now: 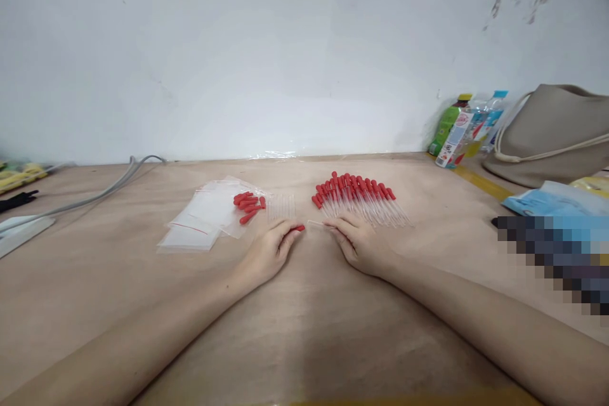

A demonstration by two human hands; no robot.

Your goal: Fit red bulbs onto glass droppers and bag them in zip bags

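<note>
My left hand (267, 248) rests on the table with its fingers pinched on a small red rubber bulb (299, 228). My right hand (354, 240) lies just right of it, fingers closed on a thin clear glass tube (314, 223) that points toward the bulb. The bulb and the tube tip are a small gap apart. Behind my right hand lies a row of several assembled droppers (359, 200) with red bulbs. Behind my left hand sit loose red bulbs (248, 204) and a bunch of clear tubes (281, 205).
Clear zip bags (200, 222) lie in a pile at the left. A grey cable (99, 193) runs along the back left. Bottles (464, 130), a beige bag (554, 133) and blue packets (552, 200) stand at the right. A white wall closes the back.
</note>
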